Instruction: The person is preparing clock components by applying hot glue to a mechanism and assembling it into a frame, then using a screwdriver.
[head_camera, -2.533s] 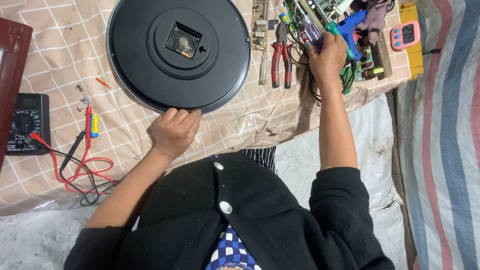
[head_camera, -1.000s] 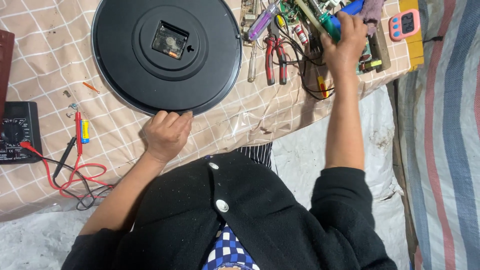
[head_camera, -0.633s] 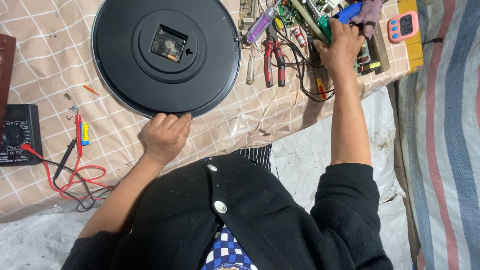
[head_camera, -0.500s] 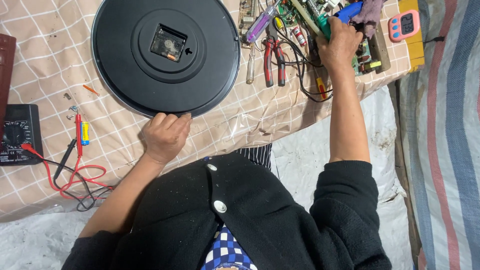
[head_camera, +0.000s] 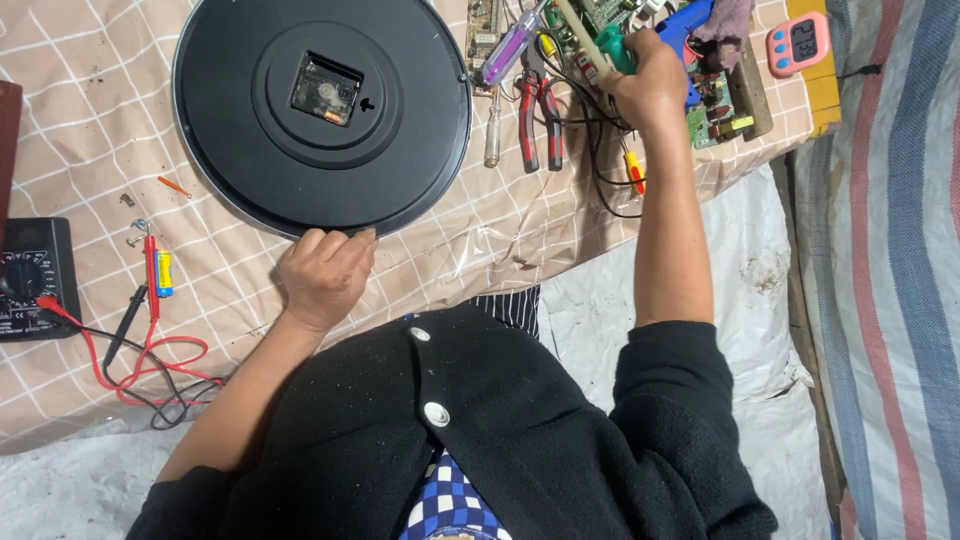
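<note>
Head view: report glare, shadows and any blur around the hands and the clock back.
Head view: soft, even light; faint glare on the clear plastic sheet near the left hand; the black clock back shows only a dull sheen; the right hand looks sharp, edges slightly stretched by the wide lens.

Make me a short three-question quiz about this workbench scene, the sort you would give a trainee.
1. True or false: the left hand rests at the near rim of the round black clock back.
2. What does the right hand grip? A) the red-handled pliers B) a green-handled tool C) the pink digital timer
3. Which side of the checked beige cloth holds the black multimeter with red and black leads: the person's left or right?

Key
1. True: its fingers touch the rim's near edge.
2. B. The pliers lie untouched on the cloth, and the timer sits apart, further right.
3. Left.
</note>
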